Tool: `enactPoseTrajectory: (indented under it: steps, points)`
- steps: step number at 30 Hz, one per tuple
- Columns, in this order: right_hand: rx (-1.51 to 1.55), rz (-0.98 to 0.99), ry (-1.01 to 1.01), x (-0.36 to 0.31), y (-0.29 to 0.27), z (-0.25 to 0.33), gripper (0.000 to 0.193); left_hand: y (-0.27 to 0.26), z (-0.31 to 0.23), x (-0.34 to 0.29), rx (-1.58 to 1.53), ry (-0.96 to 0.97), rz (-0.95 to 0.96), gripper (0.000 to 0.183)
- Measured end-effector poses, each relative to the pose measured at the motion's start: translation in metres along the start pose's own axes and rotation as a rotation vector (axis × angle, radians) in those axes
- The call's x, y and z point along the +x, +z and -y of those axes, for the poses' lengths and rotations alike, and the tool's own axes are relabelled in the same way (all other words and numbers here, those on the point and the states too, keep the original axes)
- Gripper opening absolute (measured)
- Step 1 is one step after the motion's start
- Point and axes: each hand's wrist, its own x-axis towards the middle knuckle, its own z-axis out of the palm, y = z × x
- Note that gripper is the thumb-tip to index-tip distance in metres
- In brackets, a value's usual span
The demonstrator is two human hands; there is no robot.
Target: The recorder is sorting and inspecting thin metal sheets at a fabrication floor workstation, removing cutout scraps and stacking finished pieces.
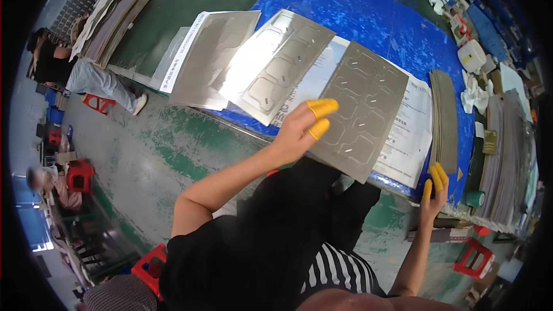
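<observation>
My left hand (299, 131), with yellow finger cots on thumb and fingers, pinches the left edge of a dull grey metal sheet (366, 109) stamped with rounded rectangular outlines. The sheet lies tilted over white paper (410, 138) on the blue table (357, 11), and its lower corner juts past the front edge. My right hand (433, 193), also in yellow cots, is raised at the table's front edge with its fingers pointing up. It holds nothing and is below a stack of grey sheets (443, 121).
Two shinier stamped sheets (276, 63) (216, 57) lie to the left on the table. Piles of sheets (507, 155), a green tape roll (475, 198), a white container (471, 55) and rags (473, 95) crowd the right. People sit at the left near red stools (80, 174).
</observation>
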Motion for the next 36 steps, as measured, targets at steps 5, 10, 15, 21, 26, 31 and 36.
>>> enactPoseTrajectory:
  steps: [5,10,15,21,26,31,36]
  points:
    - [-0.008,-0.057,0.027,0.002,0.008,0.033,0.024,-0.086,-0.002,-0.024,0.544,0.335,0.237,0.053]
    - [-0.185,-0.047,-0.100,-0.009,0.036,0.039,0.023,-0.145,0.033,-0.028,0.690,0.183,0.245,0.080]
    - [-0.167,-0.119,-0.097,-0.014,0.039,0.040,0.026,-0.146,0.043,-0.025,0.813,0.053,0.438,0.065]
    - [-0.187,-0.175,-0.090,-0.015,0.038,0.040,0.024,-0.134,0.005,-0.018,0.771,-0.059,0.525,0.050]
    - [-0.184,-0.216,-0.083,-0.015,0.040,0.038,0.023,-0.145,0.019,-0.020,0.559,0.280,0.398,0.033]
    - [-0.160,-0.248,-0.058,-0.010,0.036,0.038,0.023,-0.161,-0.001,-0.004,0.577,-0.066,-0.546,0.014]
    - [0.188,-0.319,0.209,-0.003,0.036,0.047,0.022,-0.131,-0.041,0.019,-0.460,-0.060,-0.953,0.022]
